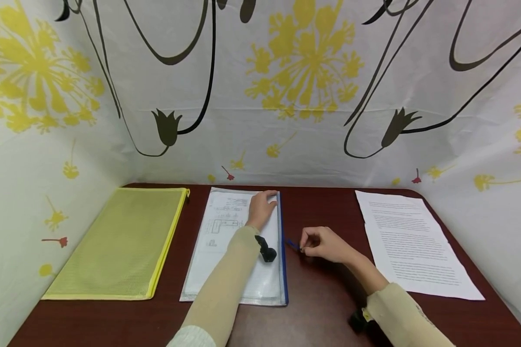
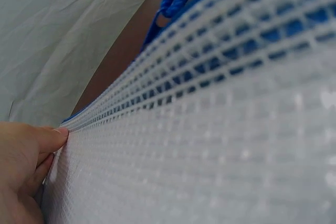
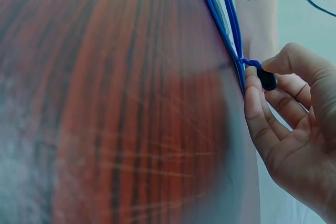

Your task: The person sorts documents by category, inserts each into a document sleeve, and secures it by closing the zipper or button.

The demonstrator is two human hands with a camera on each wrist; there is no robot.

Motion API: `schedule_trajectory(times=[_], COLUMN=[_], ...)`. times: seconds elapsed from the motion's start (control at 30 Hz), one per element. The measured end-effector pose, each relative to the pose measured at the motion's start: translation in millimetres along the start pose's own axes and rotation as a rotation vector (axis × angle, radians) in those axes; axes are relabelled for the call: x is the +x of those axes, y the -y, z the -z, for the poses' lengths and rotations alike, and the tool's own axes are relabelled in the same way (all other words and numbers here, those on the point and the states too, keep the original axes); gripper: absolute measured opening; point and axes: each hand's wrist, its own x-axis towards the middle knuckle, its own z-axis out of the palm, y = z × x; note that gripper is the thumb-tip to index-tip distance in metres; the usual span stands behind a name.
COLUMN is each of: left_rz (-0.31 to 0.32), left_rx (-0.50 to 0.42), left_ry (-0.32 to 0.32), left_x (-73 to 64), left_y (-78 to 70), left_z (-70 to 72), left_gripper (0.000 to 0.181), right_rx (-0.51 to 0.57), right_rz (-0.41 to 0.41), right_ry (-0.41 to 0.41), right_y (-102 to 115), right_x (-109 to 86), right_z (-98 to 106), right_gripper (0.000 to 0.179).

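A clear mesh zipper pouch point(image 1: 260, 291) with printed paper inside lies on the table, its blue zipper edge point(image 1: 285, 284) toward the right. My left hand point(image 1: 260, 210) is at the pouch's far right corner; in the left wrist view its thumb and fingers pinch the mesh edge point(image 2: 113, 95). Just right of the zipper, my right hand point(image 1: 324, 244) pinches a black zipper pull point(image 3: 268, 78) on a short blue cord point(image 3: 250, 62). In the head view the pull is mostly hidden by the fingers, while the cord point(image 1: 292, 244) stretches toward the pouch edge.
A yellow mesh zipper pouch point(image 1: 108, 246) lies on the left of the dark wood table point(image 1: 321, 207). Printed sheets point(image 1: 417, 246) lie on the right. Patterned white cloth point(image 1: 260, 144) hangs behind the table and along both sides.
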Motion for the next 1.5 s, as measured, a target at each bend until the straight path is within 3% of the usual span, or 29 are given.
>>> schedule_trajectory(times=[0.37, 0.83, 1.5], left_rz=[-0.010, 0.011, -0.013], left_rx=[0.006, -0.009, 0.018], left_ry=[-0.019, 0.007, 0.012], left_x=[3.0, 1.4, 5.7], left_y=[4.0, 5.9, 5.3], left_z=[-0.2, -2.6, 1.7], left_gripper=[0.035, 0.036, 0.037], right_rx=[0.011, 0.063, 0.116], right_rz=[0.021, 0.062, 0.105], right_ry=[0.018, 0.087, 0.248], right_y=[-3, 0, 15], right_x=[-8.6, -19.9, -33.2], right_z=[2, -5, -15], right_gripper=[0.013, 0.013, 0.016])
